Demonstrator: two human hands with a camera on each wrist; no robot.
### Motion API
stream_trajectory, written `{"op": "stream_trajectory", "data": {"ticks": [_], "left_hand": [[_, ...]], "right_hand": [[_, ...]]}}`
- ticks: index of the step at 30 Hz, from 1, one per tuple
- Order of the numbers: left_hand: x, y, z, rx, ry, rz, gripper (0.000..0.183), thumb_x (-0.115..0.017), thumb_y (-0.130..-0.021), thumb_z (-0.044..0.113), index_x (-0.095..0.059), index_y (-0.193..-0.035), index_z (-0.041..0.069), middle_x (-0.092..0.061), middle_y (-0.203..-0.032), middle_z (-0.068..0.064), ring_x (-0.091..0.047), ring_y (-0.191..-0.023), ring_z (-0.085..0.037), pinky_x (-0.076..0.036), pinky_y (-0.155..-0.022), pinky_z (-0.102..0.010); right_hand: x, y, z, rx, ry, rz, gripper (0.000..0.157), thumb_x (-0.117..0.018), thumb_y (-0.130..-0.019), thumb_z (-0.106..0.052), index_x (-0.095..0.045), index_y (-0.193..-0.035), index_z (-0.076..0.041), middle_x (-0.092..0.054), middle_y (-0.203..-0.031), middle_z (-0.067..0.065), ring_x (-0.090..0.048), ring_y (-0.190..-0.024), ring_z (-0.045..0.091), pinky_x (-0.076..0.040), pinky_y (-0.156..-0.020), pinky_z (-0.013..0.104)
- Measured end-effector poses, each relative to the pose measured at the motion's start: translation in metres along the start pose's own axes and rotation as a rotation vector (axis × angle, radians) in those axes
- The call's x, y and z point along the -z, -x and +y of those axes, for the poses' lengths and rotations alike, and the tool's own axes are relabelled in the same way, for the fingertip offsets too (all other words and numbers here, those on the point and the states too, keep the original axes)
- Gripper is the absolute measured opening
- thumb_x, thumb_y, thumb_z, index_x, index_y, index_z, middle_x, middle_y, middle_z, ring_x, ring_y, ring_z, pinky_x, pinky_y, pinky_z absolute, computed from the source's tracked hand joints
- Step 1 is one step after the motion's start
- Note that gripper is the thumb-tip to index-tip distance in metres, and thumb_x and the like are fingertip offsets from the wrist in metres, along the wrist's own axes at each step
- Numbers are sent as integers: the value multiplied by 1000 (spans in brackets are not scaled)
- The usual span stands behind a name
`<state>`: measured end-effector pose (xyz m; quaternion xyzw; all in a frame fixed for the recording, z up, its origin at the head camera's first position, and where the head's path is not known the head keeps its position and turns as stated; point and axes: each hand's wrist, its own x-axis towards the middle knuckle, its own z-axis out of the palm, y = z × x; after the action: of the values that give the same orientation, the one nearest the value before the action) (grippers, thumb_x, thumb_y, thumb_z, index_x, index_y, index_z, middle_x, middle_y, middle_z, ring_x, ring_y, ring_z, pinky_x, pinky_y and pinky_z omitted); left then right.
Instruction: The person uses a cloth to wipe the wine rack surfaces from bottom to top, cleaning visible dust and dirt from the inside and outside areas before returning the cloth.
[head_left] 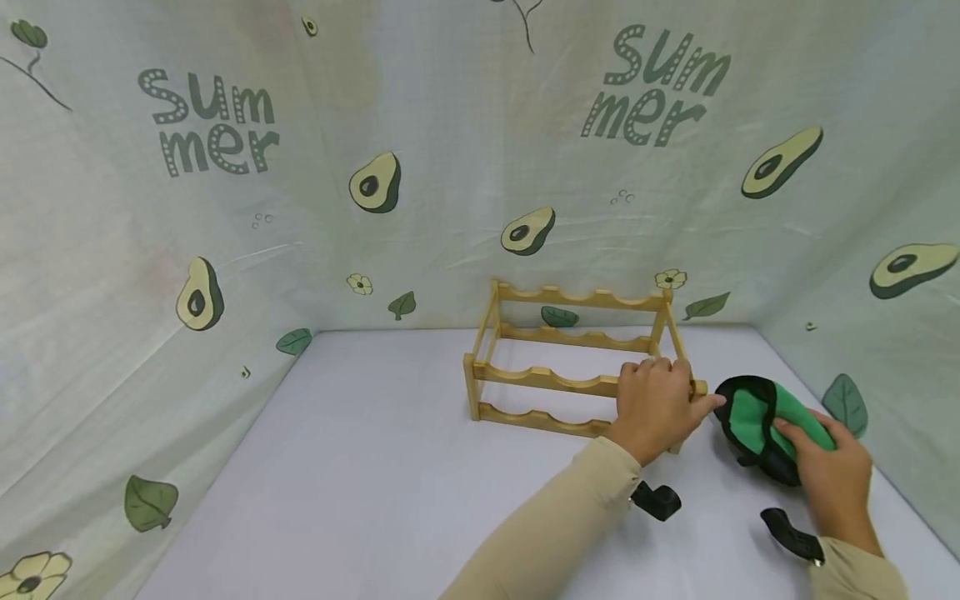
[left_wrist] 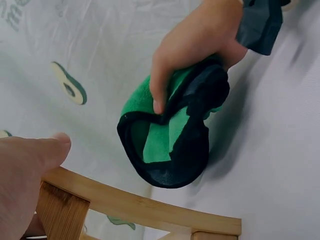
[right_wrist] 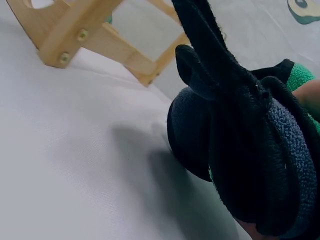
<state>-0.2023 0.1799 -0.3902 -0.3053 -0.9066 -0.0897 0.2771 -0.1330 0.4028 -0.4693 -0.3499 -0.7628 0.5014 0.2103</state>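
A light wooden rack [head_left: 546, 378] with two tiers of scalloped rails, like a wine rack, stands upright on the white table. My left hand [head_left: 652, 408] grips its front right corner, fingers over the upper rail and thumb stretched to the right. Just right of the rack, my right hand [head_left: 838, 475] holds a folded green and dark grey cloth [left_wrist: 159, 142] with black edging, thumb on its green side. The right wrist view shows the cloth's dark underside [right_wrist: 240, 125] and a black strap or edge; its full shape is hidden by the folds.
The white table [head_left: 337, 467] spreads to the left of the rack. A pale curtain [head_left: 442, 125] printed with avocados, leaves and lettering hangs behind and at both sides. Black curved pieces [head_left: 656, 502] stick out from both wrists.
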Motion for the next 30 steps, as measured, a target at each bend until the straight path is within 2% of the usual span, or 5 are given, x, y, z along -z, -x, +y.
{"op": "stream_trajectory", "data": {"ticks": [5, 10, 14, 23, 30], "left_hand": [[9, 16, -3, -37, -38, 91, 46, -59, -90, 66, -60, -67, 27, -53, -65, 10, -56, -62, -7, -37, -54, -25], [22, 31, -11, -103, -13, 214, 42, -65, -82, 43, -42, -51, 25, -33, -54, 10, -31, -46, -6, -14, -44, -24], [29, 42, -16, -153, 18, 223, 40, -68, -77, 36, -40, -52, 26, -27, -55, 11, -20, -48, -5, -12, -44, -21], [38, 65, -21, -232, 164, 181, 33, -70, -77, 33, -44, -58, 24, -35, -59, 12, -31, -52, -3, -17, -49, -19], [42, 75, -27, -310, 203, 164, 33, -68, -78, 33, -42, -59, 25, -34, -60, 12, -29, -52, -2, -16, -49, -17]], "right_hand": [[-3, 2, 0, -8, -25, -13, 62, -76, -86, -48, -60, -140, -21, -55, -126, 2, -44, -116, 20, -35, -78, 14], [-5, 3, -2, -24, -26, -25, 67, -75, -88, -49, -55, -145, -21, -51, -135, 4, -42, -123, 22, -37, -94, 23], [-5, 2, -2, -32, -20, -24, 70, -73, -89, -49, -51, -149, -20, -49, -139, 3, -41, -125, 22, -36, -103, 30], [-5, 1, 1, -35, -16, -35, 70, -72, -89, -51, -50, -149, -22, -50, -140, -3, -41, -126, 21, -34, -108, 33], [-1, 1, 0, -55, -17, -8, 70, -72, -89, -51, -50, -149, -23, -49, -141, 1, -38, -130, 21, -33, -109, 32]]}}
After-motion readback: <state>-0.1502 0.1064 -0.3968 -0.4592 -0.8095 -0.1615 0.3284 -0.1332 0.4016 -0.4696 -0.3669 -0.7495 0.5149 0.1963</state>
